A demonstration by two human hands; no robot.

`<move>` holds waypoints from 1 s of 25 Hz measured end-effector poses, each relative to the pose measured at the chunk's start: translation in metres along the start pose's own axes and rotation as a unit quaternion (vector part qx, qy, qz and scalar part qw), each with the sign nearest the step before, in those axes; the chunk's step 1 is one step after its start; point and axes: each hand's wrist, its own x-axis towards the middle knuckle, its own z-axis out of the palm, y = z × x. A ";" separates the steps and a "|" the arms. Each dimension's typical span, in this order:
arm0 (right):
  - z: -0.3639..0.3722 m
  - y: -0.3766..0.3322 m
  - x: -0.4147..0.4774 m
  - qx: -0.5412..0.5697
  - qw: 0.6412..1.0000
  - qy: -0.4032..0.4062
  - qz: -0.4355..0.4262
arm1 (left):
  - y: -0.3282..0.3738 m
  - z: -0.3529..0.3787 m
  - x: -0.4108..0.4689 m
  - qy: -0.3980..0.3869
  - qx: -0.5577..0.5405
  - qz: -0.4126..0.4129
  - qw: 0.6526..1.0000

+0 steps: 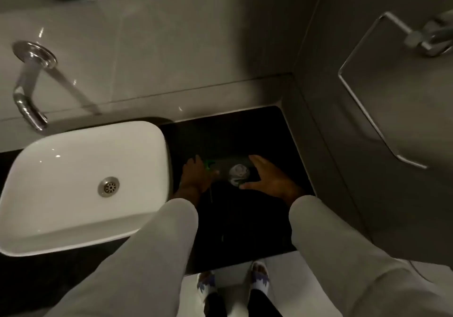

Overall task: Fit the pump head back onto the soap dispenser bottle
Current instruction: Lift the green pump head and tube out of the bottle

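Observation:
The clear soap bottle (239, 172) stands on the black counter (245, 218) to the right of the basin, and I look down into its round open neck. My left hand (196, 177) grips the green pump head (208, 165) just left of the bottle. The pump's thin tube (210, 192) hangs down from it, outside the bottle. My right hand (266, 177) is spread around the bottle's right side, fingers straight behind it and thumb at its near edge. It is too dim to tell whether this hand presses on the bottle.
A white basin (73, 184) with a metal drain fills the left. A chrome wall spout (27, 96) hangs over it. The grey tiled wall meets the counter's right edge, with a chrome towel rail (367, 101) on it. My feet in sandals (232, 284) stand below.

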 end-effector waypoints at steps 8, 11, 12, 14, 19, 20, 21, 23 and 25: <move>0.025 0.005 0.016 0.128 0.988 0.089 -0.024 | -0.014 0.023 0.030 0.040 -0.071 -0.061 0.995; 0.023 0.005 0.016 0.138 0.987 0.083 -0.025 | -0.004 0.006 0.025 0.077 -0.167 -0.045 0.982; 0.021 0.004 0.016 0.141 0.987 0.076 -0.025 | 0.004 -0.005 0.021 0.100 -0.228 -0.032 0.968; 0.018 0.004 0.017 0.141 0.987 0.065 -0.026 | 0.024 -0.034 0.010 0.131 -0.360 0.004 0.924; 0.018 -0.002 0.025 0.109 0.993 0.054 -0.010 | 0.067 -0.082 -0.031 0.108 -0.527 0.161 0.828; 0.018 -0.003 0.026 0.111 0.993 0.051 -0.008 | 0.072 -0.083 -0.037 0.107 -0.522 0.191 0.824; 0.017 -0.003 0.027 0.115 0.992 0.050 -0.006 | 0.075 -0.081 -0.039 0.109 -0.513 0.213 0.825; 0.016 -0.003 0.029 0.117 0.992 0.050 -0.002 | 0.079 -0.074 -0.037 0.107 -0.494 0.240 0.829; 0.016 -0.003 0.030 0.113 0.992 0.046 -0.002 | 0.078 -0.070 -0.033 0.113 -0.490 0.250 0.828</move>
